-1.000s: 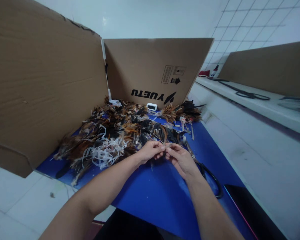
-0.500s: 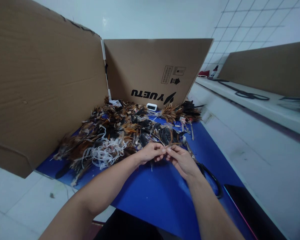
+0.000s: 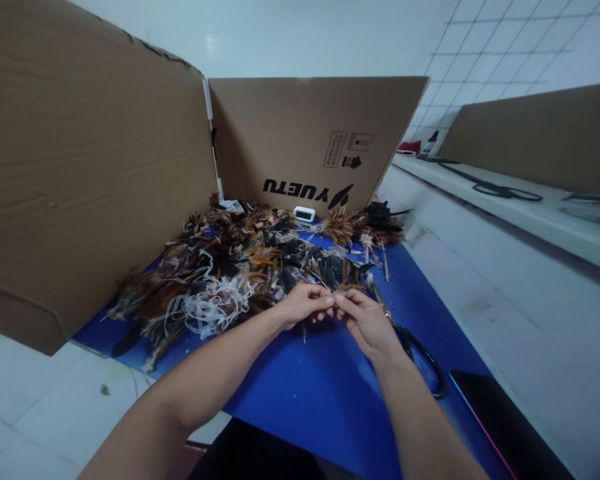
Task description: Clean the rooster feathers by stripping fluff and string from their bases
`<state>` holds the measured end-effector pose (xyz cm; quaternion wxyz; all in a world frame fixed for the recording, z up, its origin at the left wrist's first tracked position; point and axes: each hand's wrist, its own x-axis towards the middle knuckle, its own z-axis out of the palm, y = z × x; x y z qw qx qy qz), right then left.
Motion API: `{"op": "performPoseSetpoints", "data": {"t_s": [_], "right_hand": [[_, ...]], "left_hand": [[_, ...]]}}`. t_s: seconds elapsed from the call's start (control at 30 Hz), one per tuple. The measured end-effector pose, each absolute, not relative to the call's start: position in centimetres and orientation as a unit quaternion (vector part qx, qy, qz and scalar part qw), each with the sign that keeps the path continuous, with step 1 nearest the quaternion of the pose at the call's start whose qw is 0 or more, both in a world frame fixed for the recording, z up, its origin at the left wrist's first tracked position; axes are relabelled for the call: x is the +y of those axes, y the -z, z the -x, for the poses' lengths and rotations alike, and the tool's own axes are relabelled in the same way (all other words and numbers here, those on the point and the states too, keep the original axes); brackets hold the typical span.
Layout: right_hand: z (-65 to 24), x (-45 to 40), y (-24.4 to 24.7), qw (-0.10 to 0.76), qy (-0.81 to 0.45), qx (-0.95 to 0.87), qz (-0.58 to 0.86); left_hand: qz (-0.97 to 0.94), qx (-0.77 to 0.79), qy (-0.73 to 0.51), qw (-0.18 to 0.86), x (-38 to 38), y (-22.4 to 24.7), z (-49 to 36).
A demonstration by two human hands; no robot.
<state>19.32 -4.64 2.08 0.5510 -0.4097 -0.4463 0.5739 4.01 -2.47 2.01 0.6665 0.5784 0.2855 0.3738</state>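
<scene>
My left hand point(image 3: 307, 305) and my right hand point(image 3: 363, 317) meet fingertip to fingertip over the blue tabletop point(image 3: 310, 393). Both are closed in a pinch; whatever sits between the fingers is too small and too hidden to name. Just beyond them spreads a pile of brown and black feathers point(image 3: 260, 257). A tangle of whitish plastic strips point(image 3: 210, 303) lies on the pile, left of my left hand. Scissors with black handles point(image 3: 425, 357) rest on the table beside my right wrist, partly covered by it.
Cardboard panels stand at the left point(image 3: 95, 167) and back point(image 3: 280, 127). A small white digital clock point(image 3: 305, 214) sits before the back panel, near bundled feathers point(image 3: 340, 227). A black flat device point(image 3: 500, 420) lies at the right edge. Another pair of scissors point(image 3: 505, 191) is on the white ledge.
Hardly anything differs. Both hands keep their pinch in the same place, and the view has shifted very slightly.
</scene>
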Motion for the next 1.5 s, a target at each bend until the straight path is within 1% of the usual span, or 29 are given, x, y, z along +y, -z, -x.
{"op": "performPoseSetpoints", "data": {"t_s": [0.37,0.47,0.53,0.63,0.7,0.8,0.93,1.03,1.13,1.5], "right_hand": [[-19.0,-4.8,-2.3,0.558,-0.548,-0.453,0.428],[-19.1,-4.7,-2.3,0.555,-0.521,-0.474,0.442],[-19.5,-4.5,-2.1,0.541,-0.472,-0.502,0.482],[-20.5,-4.0,-1.7,0.474,-0.310,-0.590,0.575],[-20.8,-3.9,-1.4,0.429,-0.222,-0.635,0.604],[-20.6,-4.1,-1.0,0.372,-0.168,-0.682,0.607],[-19.5,-4.7,-0.9,0.244,-0.086,-0.738,0.623],[-19.1,-4.9,-1.0,0.201,-0.088,-0.742,0.633],[-19.1,-4.8,-1.2,0.182,-0.110,-0.742,0.636],[-19.6,-5.0,-1.5,0.167,-0.126,-0.775,0.596]], "left_hand": [[-0.587,0.298,-0.354,0.665,-2.2,-2.2,-3.6],[-0.586,0.303,-0.363,0.658,-2.0,-2.2,-3.7],[-0.575,0.308,-0.400,0.643,-1.9,-2.2,-3.8],[-0.529,0.331,-0.486,0.612,-1.5,-2.4,-3.8],[-0.490,0.349,-0.537,0.591,-1.1,-2.4,-3.6],[-0.446,0.362,-0.587,0.570,-0.6,-2.3,-3.3],[-0.427,0.367,-0.614,0.554,-0.2,-2.1,-3.1],[-0.430,0.369,-0.611,0.553,-0.3,-1.9,-3.3],[-0.434,0.374,-0.603,0.555,-0.4,-1.9,-3.4],[-0.435,0.374,-0.598,0.560,-0.4,-1.8,-3.3]]}}
